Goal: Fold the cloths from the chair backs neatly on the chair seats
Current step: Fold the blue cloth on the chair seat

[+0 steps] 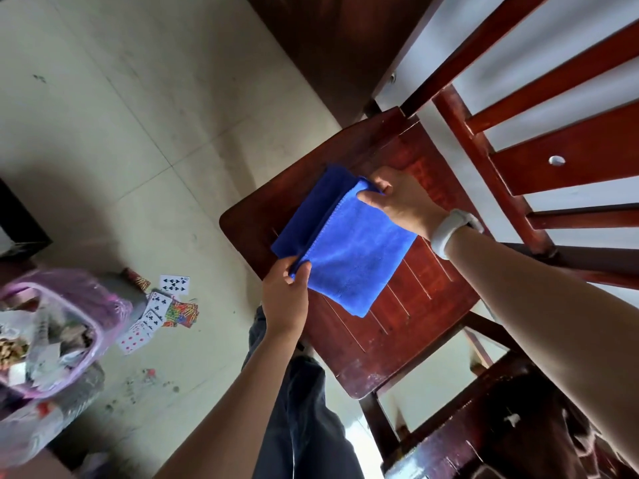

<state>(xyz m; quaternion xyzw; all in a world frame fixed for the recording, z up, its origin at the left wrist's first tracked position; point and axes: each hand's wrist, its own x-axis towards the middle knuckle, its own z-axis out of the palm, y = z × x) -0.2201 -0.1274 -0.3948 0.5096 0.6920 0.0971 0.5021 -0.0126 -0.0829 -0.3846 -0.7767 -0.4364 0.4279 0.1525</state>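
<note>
Folding a blue cloth [349, 250] on a chair seat [408, 305].

Lying folded on the red-brown seat, upper layer partly turned over along a stitched edge running from 1 o'clock to 7 o'clock. Pinched at the 7 o'clock corner by the left hand [285, 299], thumb on top, fingers curled beneath. Gripped at the 1 o'clock corner by the right hand [401, 202], fingers curled around the fold, white band [449, 233] on the wrist. Slatted chair back [539, 140] at 2 o'clock. Playing cards [155, 312] scattered on the tiled floor [138, 133] at 9 o'clock, beside a purple bin [83, 312].
</note>
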